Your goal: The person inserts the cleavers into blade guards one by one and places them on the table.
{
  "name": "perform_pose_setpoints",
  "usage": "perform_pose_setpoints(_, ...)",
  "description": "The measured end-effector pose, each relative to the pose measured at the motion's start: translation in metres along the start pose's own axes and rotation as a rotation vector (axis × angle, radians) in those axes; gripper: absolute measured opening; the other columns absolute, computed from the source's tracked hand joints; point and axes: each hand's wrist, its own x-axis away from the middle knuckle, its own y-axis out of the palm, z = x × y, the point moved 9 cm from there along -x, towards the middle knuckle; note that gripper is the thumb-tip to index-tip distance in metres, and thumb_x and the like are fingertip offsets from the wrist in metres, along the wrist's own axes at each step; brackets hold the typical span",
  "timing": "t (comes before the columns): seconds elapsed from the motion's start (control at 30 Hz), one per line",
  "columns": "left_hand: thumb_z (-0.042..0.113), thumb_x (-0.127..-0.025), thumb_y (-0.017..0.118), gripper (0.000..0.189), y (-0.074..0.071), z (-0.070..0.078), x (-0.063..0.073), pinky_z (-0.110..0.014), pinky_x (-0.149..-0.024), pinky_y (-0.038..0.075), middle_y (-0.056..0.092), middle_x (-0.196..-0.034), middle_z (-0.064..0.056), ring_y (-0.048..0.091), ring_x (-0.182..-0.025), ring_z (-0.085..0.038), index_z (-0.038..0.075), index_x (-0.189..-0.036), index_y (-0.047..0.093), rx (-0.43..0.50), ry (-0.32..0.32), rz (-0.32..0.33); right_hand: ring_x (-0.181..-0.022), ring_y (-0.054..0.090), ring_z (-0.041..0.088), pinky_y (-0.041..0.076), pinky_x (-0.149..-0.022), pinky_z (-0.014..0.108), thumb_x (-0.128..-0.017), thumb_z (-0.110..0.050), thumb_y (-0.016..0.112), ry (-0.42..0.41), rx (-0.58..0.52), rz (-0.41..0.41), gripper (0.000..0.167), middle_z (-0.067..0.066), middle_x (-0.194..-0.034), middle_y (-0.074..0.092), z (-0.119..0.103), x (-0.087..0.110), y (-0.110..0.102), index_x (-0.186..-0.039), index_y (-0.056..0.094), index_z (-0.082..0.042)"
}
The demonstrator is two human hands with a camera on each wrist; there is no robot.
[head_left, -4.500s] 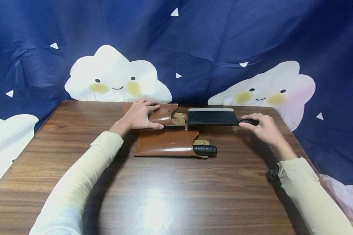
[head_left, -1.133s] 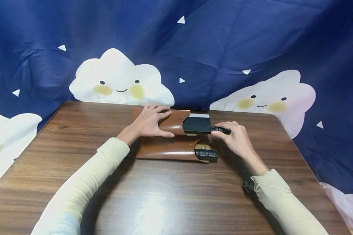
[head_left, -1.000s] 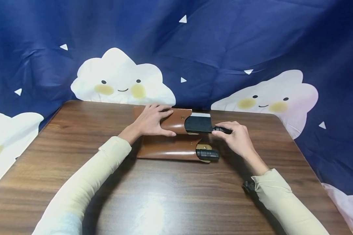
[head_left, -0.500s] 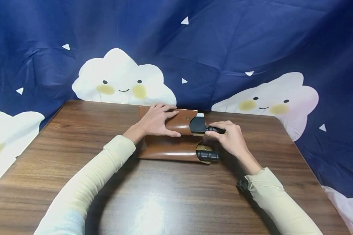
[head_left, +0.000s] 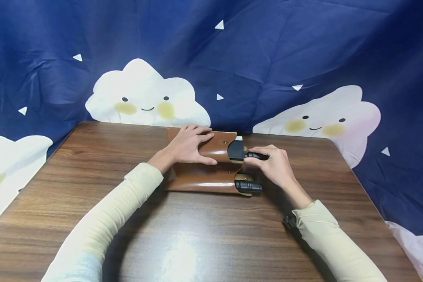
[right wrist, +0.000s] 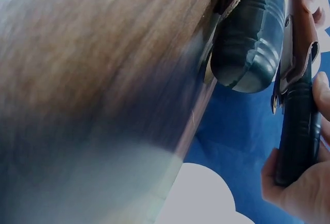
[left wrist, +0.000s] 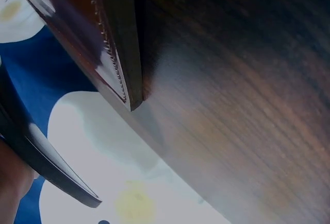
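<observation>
A cleaver (head_left: 236,149) with a black blade and pale edge sits mostly inside a brown leather sheath (head_left: 216,148) at the table's far side. Only a short strip of blade shows past the sheath mouth. My right hand (head_left: 277,164) pinches the cleaver's black handle (right wrist: 299,131) between thumb and fingers. Across the sheath spreads my left hand (head_left: 188,145), thumb along the near edge and fingers over the far edge, holding it. Just in front lies a second brown sheath (head_left: 201,177), with a ridged black handle (head_left: 248,186) sticking out of its right end.
The wooden table (head_left: 197,227) extends toward me, with a bright glare spot near its front. Behind its far edge hangs a blue curtain (head_left: 239,47) printed with clouds and triangles. The front sheath lies close below both hands.
Over these frames the cleaver has slid left from outside the sheath until most of its blade is inside. The left hand and rear sheath have shifted right. The front sheath stays put.
</observation>
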Motion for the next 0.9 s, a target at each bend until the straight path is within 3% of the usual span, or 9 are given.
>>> perform_pose_setpoints(0.2, 0.084, -0.071, 0.063, 0.103, 0.0006, -0.0008, 0.0013, -0.05, -0.107, 0.03, 0.049, -0.151, -0.004, 0.042, -0.135, -0.03, 0.014, -0.147, 0.057, 0.013, -0.001, -0.004, -0.092, 0.069, 0.022, 0.048, -0.076, 0.02, -0.075, -0.015, 0.091, -0.027, -0.036, -0.008, 0.03, 0.008, -0.101, 0.077, -0.0018, 0.0005, 0.0011, -0.102, 0.082, -0.006)
perform_pose_setpoints(0.47, 0.083, -0.072, 0.064, 0.102, 0.0004, 0.001, 0.0003, -0.049, -0.106, 0.031, 0.05, -0.15, -0.005, 0.043, -0.134, -0.03, 0.014, -0.146, 0.058, 0.027, 0.002, -0.006, -0.092, 0.068, 0.023, 0.046, -0.075, 0.018, -0.077, -0.014, 0.089, -0.014, -0.053, -0.01, 0.03, 0.01, -0.102, 0.077, 0.0017, -0.0001, 0.0033, -0.103, 0.081, -0.004)
perform_pose_setpoints(0.9, 0.083, -0.071, 0.064, 0.101, 0.0021, 0.0036, -0.0056, -0.05, -0.102, 0.033, 0.051, -0.147, -0.005, 0.044, -0.13, -0.032, 0.014, -0.144, 0.059, 0.023, -0.009, 0.003, -0.093, 0.067, 0.023, 0.048, -0.075, 0.029, -0.079, -0.017, 0.089, 0.023, -0.042, 0.046, 0.029, 0.009, -0.102, 0.077, 0.0016, -0.0018, 0.0025, -0.103, 0.081, -0.005)
